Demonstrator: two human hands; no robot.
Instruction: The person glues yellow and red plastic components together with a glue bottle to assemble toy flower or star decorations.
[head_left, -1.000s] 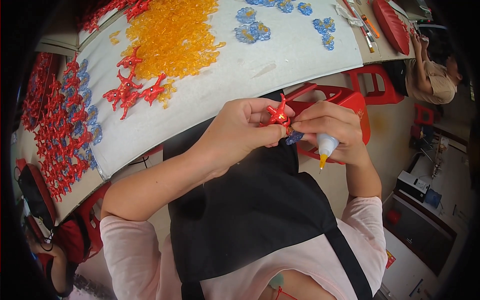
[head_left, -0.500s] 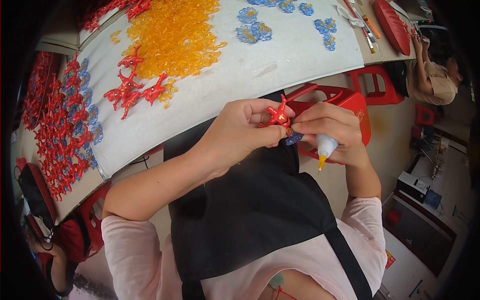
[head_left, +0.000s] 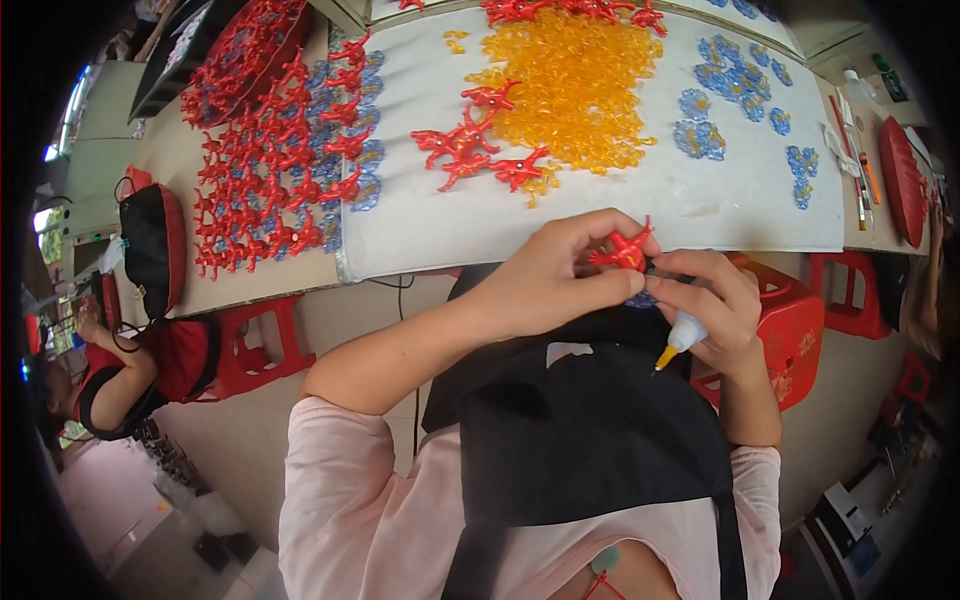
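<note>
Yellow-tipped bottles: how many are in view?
1. The yellow-tipped bottle is in the right hand, below the red figure in the left hand. Others could be hidden in the dim background.

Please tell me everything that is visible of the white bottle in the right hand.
The white applicator bottle looks like plastic, with a tapered yellow nozzle ending in a thin needle. It is tilted in the right hand, tip toward the picture's lower left, in front of the black apron. The hand hides its rear end; nothing else visibly touches it.
</note>
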